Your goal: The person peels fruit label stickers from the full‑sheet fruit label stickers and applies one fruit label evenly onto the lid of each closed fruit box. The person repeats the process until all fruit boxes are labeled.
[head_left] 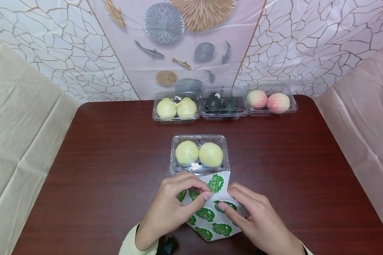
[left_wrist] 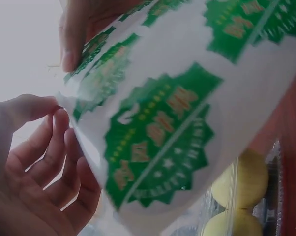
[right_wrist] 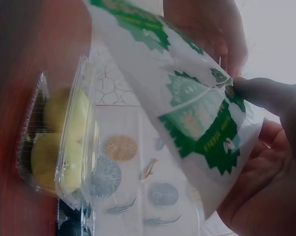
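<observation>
Both hands have hold of a white sheet of green jagged-edged fruit stickers point(head_left: 221, 228), raised above the table's near side. My left hand point(head_left: 170, 203) pinches the sheet's edge between thumb and index finger; whether a single sticker is lifted there, I cannot tell. The right hand point(head_left: 258, 216) grips the sheet's right part, its thumb on the printed face and its fingers behind. Just beyond the sheet sits a clear plastic clamshell box point(head_left: 173, 156), its lid down, with two pale yellow fruits point(head_left: 211, 154) inside. The sheet overlaps the box's near edge in the head view.
Along the back edge of the dark red table point(head_left: 99, 159) stand three more clear boxes. They hold yellow fruits point(head_left: 187, 108), dark green fruits point(head_left: 212, 102) and pink-yellow peaches point(head_left: 278, 103). A small black object point(head_left: 170, 245) lies near the left forearm. Patterned cloth hangs behind.
</observation>
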Available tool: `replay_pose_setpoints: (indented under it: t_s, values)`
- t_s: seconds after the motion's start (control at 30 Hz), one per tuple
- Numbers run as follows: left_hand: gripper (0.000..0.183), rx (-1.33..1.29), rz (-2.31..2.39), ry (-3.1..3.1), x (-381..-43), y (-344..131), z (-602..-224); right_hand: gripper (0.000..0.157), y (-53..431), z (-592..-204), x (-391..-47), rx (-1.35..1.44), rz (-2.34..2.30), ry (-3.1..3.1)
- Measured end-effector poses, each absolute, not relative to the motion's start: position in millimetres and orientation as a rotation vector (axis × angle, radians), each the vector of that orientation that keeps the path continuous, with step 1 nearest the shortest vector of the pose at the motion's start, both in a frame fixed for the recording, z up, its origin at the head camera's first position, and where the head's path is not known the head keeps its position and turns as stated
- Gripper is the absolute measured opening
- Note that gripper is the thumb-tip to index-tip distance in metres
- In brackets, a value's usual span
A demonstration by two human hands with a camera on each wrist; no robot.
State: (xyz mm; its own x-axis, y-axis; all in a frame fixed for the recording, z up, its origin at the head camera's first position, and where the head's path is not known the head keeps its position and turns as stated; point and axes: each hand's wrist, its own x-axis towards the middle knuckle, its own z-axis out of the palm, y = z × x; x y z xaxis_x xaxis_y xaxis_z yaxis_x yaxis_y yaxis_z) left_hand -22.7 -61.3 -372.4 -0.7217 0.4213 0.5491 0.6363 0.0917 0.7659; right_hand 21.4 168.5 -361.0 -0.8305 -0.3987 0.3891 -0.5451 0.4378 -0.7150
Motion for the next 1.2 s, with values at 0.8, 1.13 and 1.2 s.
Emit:
replay_pose_setpoints:
  t_s: [0.8,1.13,1.2]
  values:
    - [0.004,-0.188,-2.092,-2.119,-28.6,-67.4,-385.2,0.021,258.4,-361.5,-12.2,0.460,1.611,-2.912]
    - [0.005,-0.148,-2.033,-2.090,-23.4,-65.2,-387.1,0.031,310.1,-384.5,-92.7,0.701,1.096,-3.293]
    - [0.006,-0.154,-2.020,-2.082,-22.7,-64.0,-387.5,0.033,309.4,-392.5,-104.0,0.694,0.939,-3.308]
